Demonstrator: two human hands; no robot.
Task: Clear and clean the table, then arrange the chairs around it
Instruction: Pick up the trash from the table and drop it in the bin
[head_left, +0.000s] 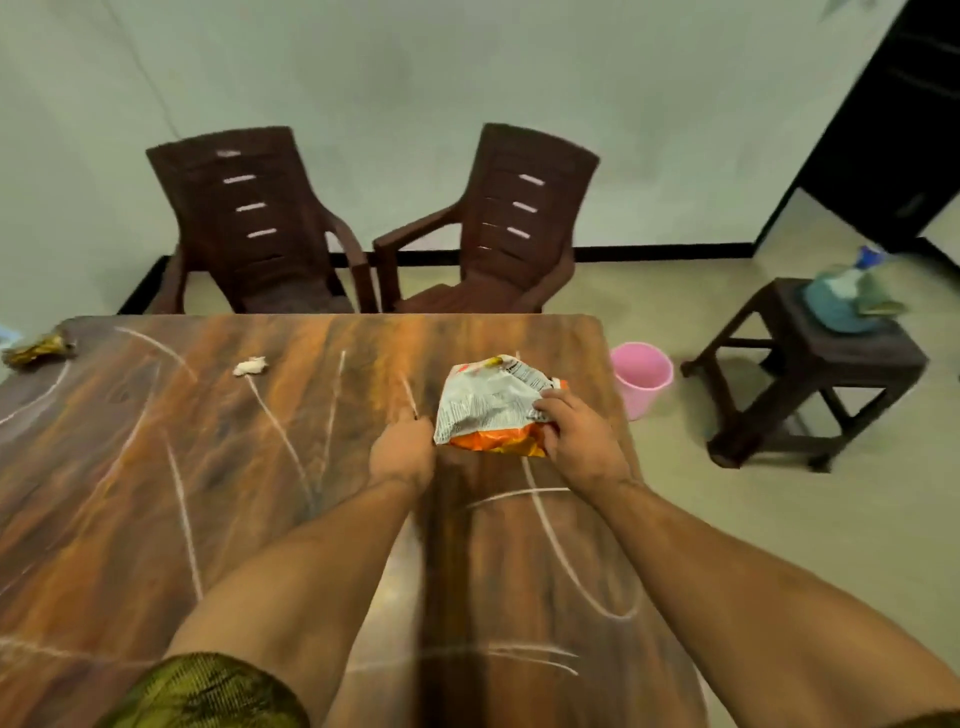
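A crumpled snack packet, grey-white with printed text on top and bright orange at the end nearest the person, lies on the far right part of the wood-grain table. Its longer axis runs roughly front to back, orange end toward the person and white end toward the two brown chairs. The right hand grips its right edge, fingers curled over the foil. The left hand is curled against the left edge; whether it pinches the packet I cannot tell.
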